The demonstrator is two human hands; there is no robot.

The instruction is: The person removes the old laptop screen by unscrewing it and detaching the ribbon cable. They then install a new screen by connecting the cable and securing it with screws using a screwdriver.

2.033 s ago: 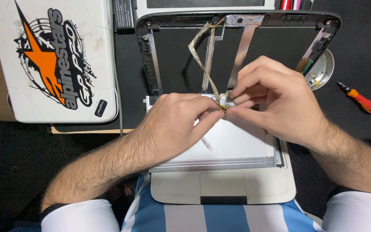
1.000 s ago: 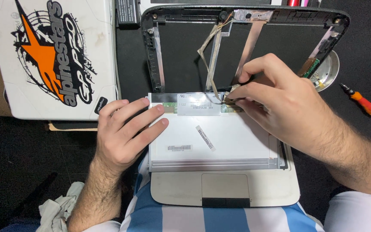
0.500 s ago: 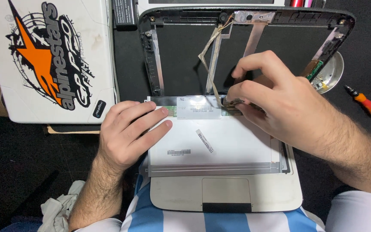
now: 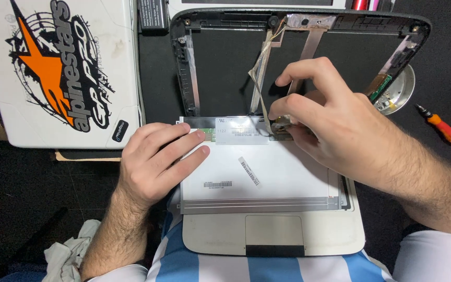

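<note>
my left hand lies flat and open on the freed lcd panel, my right hand pinches the video cable connector, not yet unplugged.

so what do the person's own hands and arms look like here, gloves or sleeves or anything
Both hands are bare: no gloves, rings or watch show on the left hand or the right hand. The forearms are uncovered and hairy. White short sleeves show at the bottom corners of the view, and between them a shirt with light blue and white vertical stripes.
</note>
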